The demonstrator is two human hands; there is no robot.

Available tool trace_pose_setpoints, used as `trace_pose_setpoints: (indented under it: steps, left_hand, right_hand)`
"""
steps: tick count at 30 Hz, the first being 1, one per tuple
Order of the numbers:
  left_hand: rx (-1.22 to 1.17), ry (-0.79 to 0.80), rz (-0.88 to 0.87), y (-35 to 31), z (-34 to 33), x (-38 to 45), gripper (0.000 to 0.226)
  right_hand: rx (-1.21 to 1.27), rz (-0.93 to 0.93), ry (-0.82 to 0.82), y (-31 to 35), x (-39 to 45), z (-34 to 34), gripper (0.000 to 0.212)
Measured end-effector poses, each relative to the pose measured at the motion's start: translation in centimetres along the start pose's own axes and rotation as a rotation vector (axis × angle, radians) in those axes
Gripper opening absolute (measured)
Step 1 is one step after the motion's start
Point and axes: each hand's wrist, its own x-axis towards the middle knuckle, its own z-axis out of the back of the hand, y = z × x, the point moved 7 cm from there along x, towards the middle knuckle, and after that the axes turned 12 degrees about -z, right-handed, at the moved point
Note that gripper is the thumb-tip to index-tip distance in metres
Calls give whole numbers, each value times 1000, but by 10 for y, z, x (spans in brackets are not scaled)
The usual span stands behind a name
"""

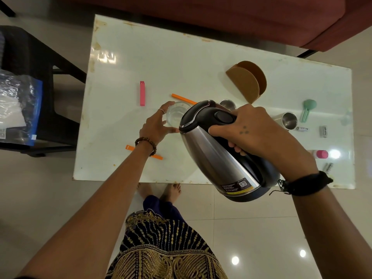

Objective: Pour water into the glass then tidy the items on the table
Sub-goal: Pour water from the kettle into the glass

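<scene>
A steel electric kettle with a black lid and handle is tilted forward over the white table, its lid end just above a clear glass. My right hand grips the kettle's handle. My left hand wraps around the left side of the glass, which stands on the table and holds some water. The kettle hides the glass's right edge and the spout.
On the table lie a pink clip, two orange clips, a brown wooden holder, two steel cups, a green clip, batteries and a pink-capped bottle. A dark chair stands left, a red sofa behind.
</scene>
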Motion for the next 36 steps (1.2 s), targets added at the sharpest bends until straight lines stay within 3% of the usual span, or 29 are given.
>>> trace_pose_setpoints:
  steps: [21, 29, 36]
  left_hand:
    - [-54, 14, 6, 4, -3, 2, 80]
    - [-58, -1, 0, 4, -1, 1, 79]
    - [-32, 3, -15, 1, 0, 0, 79]
  right_hand:
    - [-11, -5, 2, -1, 5, -1, 33]
    - [11, 21, 5, 2, 8, -5, 22]
    - [16, 26, 10, 1, 9, -6, 25]
